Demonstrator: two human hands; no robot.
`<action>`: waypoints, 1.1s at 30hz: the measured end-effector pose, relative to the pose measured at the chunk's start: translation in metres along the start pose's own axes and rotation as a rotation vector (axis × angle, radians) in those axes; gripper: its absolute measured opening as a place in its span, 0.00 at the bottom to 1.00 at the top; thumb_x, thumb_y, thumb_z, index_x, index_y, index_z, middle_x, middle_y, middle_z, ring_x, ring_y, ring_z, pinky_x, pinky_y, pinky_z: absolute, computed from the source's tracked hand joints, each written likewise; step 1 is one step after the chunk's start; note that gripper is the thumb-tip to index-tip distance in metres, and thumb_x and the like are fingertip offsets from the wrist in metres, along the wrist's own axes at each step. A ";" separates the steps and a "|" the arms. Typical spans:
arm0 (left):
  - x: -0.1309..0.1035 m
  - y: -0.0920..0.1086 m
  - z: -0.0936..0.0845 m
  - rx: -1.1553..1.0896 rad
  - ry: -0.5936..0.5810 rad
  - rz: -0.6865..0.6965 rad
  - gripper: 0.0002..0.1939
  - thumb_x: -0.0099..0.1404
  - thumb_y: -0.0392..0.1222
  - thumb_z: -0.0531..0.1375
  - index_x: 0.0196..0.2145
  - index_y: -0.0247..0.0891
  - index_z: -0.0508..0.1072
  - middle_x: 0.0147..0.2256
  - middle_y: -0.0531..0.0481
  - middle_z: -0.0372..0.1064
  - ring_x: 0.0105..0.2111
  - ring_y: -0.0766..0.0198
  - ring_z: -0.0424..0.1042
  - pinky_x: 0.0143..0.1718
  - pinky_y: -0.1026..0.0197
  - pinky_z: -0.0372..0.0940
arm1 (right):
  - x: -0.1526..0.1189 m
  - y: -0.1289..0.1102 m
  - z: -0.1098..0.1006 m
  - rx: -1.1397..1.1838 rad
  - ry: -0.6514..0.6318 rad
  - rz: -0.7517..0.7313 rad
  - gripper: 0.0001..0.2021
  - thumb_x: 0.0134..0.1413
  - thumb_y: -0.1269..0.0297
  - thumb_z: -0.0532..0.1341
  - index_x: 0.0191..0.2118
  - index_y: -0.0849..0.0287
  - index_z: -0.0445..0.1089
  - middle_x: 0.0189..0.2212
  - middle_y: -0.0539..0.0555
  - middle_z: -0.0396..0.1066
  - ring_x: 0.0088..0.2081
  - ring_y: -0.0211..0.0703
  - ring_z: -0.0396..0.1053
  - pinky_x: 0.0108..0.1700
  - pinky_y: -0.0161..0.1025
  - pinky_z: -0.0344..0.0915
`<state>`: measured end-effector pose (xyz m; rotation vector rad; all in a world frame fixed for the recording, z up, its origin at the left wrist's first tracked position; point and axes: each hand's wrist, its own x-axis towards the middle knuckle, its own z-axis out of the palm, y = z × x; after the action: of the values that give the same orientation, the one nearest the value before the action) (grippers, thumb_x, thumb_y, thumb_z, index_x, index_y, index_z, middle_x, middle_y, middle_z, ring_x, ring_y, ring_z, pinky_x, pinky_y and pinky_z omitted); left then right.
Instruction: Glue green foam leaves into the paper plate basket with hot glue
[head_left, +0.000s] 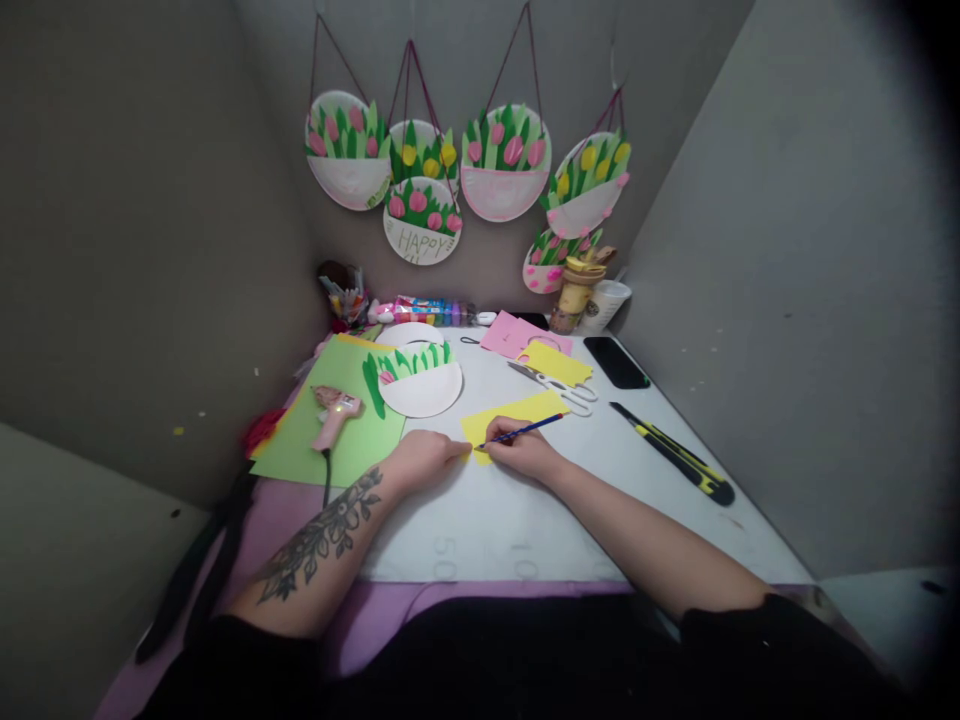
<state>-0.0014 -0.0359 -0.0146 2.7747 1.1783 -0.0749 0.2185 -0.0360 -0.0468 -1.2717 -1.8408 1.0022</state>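
Note:
A dark blue pencil [531, 428] is pinched in my right hand [525, 452], its tip down on a sheet of yellow paper [517, 408]. The fingers of my left hand [429, 458] are closed, with the fingertips holding the paper's lower left edge close to the pencil tip. Any mark on the sheet is too small to make out. Behind the paper lie white-handled scissors [559, 388], beside another yellow piece [556, 362] with cut edges. A half-covered paper plate [421, 388] with green paper leaves and one pink tulip sits beyond my left hand.
A pink hot glue gun [330, 418] rests on green paper [292, 440] at left, its cord running toward me. At right lie a utility knife [675, 455] and a phone [616, 362]. Pink paper [517, 335] and cups [604, 303] are farther back. Decorated plates [506, 190] hang on the wall.

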 end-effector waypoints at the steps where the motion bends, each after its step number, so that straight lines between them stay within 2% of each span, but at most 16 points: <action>1: 0.000 -0.001 0.001 -0.001 0.001 0.002 0.21 0.68 0.40 0.49 0.56 0.49 0.71 0.37 0.45 0.77 0.36 0.55 0.75 0.33 0.61 0.62 | 0.000 0.000 0.000 0.003 -0.006 -0.003 0.02 0.45 0.66 0.61 0.26 0.57 0.67 0.25 0.47 0.66 0.29 0.39 0.62 0.34 0.36 0.58; 15: 0.000 0.000 0.001 0.000 0.014 0.015 0.21 0.68 0.39 0.50 0.55 0.48 0.71 0.36 0.45 0.77 0.36 0.56 0.75 0.32 0.61 0.62 | 0.000 -0.002 0.000 0.039 -0.012 0.029 0.03 0.43 0.65 0.62 0.25 0.57 0.68 0.25 0.48 0.67 0.29 0.39 0.62 0.33 0.36 0.57; 24: 0.000 0.002 -0.003 0.012 -0.002 0.015 0.21 0.67 0.38 0.50 0.55 0.48 0.72 0.35 0.45 0.77 0.36 0.56 0.76 0.32 0.61 0.61 | -0.001 0.000 -0.002 0.170 -0.032 0.030 0.02 0.38 0.67 0.62 0.23 0.58 0.67 0.22 0.47 0.65 0.27 0.37 0.60 0.31 0.36 0.57; 29: -0.001 0.001 -0.002 0.008 0.002 0.012 0.21 0.68 0.40 0.49 0.55 0.47 0.71 0.36 0.44 0.77 0.36 0.56 0.75 0.33 0.61 0.61 | -0.005 0.004 -0.008 0.214 0.031 0.063 0.02 0.36 0.67 0.61 0.21 0.58 0.67 0.20 0.47 0.64 0.26 0.37 0.59 0.30 0.35 0.55; 33: -0.002 0.002 -0.002 0.007 0.010 0.013 0.20 0.68 0.40 0.50 0.54 0.47 0.72 0.34 0.45 0.77 0.35 0.57 0.75 0.32 0.62 0.61 | -0.008 0.004 -0.011 0.188 0.029 0.096 0.04 0.35 0.66 0.62 0.21 0.59 0.67 0.20 0.47 0.64 0.25 0.37 0.58 0.29 0.35 0.55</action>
<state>-0.0013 -0.0379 -0.0120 2.7916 1.1641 -0.0632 0.2320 -0.0401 -0.0455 -1.2628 -1.6344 1.1732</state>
